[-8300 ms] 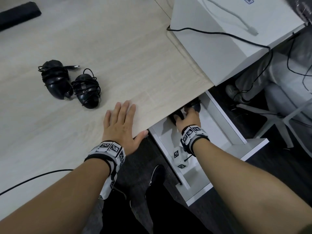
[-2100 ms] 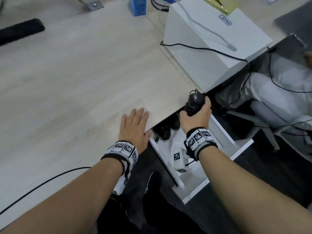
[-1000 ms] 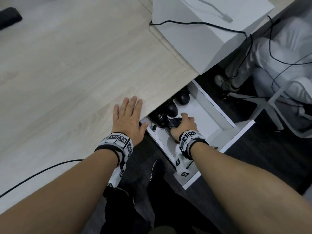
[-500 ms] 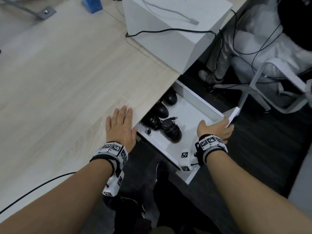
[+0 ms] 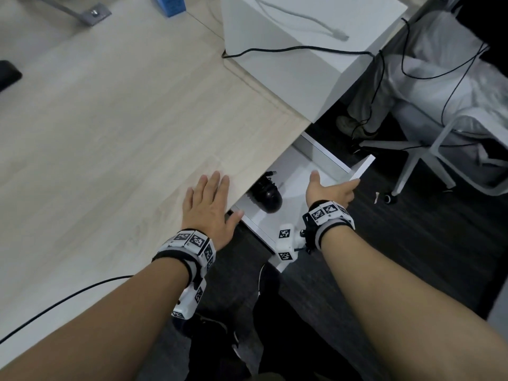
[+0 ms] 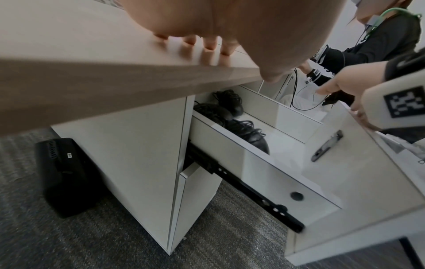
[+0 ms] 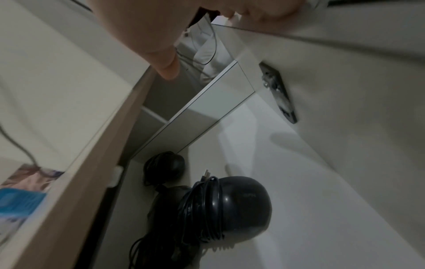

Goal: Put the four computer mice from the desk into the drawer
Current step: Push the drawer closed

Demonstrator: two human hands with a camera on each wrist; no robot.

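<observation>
The white drawer (image 5: 321,153) under the desk stands partly open. One black mouse (image 5: 267,194) with its cord wrapped round it shows past the desk edge; the others are hidden under the desk top in the head view. The left wrist view shows three mice (image 6: 248,133) in a row inside, and the right wrist view shows the nearest mouse (image 7: 232,209) with others behind. My right hand (image 5: 330,189) lies on the top edge of the drawer front (image 5: 362,167), thumb out, holding nothing. My left hand (image 5: 209,204) rests flat on the desk (image 5: 115,127) near its edge.
A white box (image 5: 302,50) with a black cable across it stands at the desk's far right, and a blue box (image 5: 169,5) behind. A white chair (image 5: 439,138) and a seated person's legs are right of the drawer. A black case (image 6: 62,174) stands under the desk.
The drawer has slid further in under the desk, so only one mouse shows from above. My right hand moved with the drawer front. The left hand has stayed flat on the desk.
</observation>
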